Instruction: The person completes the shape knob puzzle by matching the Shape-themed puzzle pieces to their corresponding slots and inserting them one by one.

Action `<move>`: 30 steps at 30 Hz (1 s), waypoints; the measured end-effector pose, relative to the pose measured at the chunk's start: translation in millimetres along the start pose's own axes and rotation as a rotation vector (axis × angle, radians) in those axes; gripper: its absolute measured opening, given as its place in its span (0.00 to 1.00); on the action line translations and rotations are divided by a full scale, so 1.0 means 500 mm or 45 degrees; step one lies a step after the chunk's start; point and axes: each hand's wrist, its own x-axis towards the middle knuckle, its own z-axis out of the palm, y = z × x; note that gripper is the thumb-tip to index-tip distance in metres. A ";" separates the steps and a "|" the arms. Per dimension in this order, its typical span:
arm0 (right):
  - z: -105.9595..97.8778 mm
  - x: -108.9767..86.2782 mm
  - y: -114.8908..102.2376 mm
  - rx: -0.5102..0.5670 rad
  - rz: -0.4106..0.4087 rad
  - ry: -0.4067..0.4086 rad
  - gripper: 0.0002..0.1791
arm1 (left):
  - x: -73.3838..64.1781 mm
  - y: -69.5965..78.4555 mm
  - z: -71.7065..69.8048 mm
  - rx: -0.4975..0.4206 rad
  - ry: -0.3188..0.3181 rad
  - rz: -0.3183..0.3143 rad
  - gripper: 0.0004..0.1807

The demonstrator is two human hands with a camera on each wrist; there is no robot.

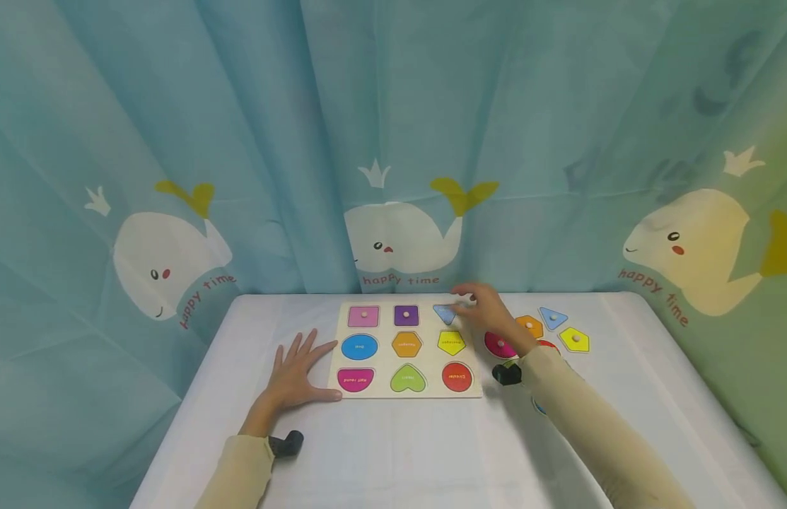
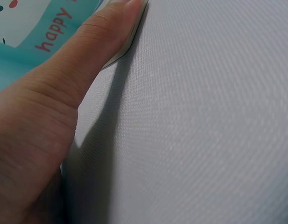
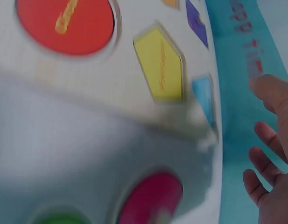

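Observation:
A wooden shape puzzle board point(image 1: 383, 360) lies on the table with printed, coloured shape recesses. Its pink square piece point(image 1: 356, 321) and purple square piece point(image 1: 399, 321), both with knobs, sit in the far row. My left hand point(image 1: 296, 375) is spread beside the board's left edge, index fingertip and thumb touching it; the left wrist view shows the thumb point(image 2: 83, 56) on the corner. Over the far right corner is my right hand point(image 1: 488, 311), near the light blue triangle recess point(image 1: 442, 312). In the right wrist view its fingers point(image 3: 267, 165) are loosely bent and hold nothing.
Right of the board lie loose knobbed pieces: a blue triangle point(image 1: 547, 314), a yellow pentagon point(image 1: 580, 344), an orange hexagon point(image 1: 525, 322) and a magenta half round point(image 1: 495, 345). The right forearm partly covers red, green and blue pieces. A whale-print curtain point(image 1: 291, 212) hangs behind the table.

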 end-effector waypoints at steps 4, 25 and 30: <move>-0.039 -0.021 0.038 -0.015 -0.024 0.049 0.19 | -0.003 0.001 0.002 0.000 -0.017 -0.015 0.58; -0.191 -0.159 0.143 -0.111 0.395 0.180 0.26 | 0.001 0.001 -0.003 0.000 -0.001 0.010 0.58; -0.196 -0.180 0.169 -0.103 0.481 0.213 0.27 | 0.002 -0.002 0.000 0.003 -0.012 0.003 0.57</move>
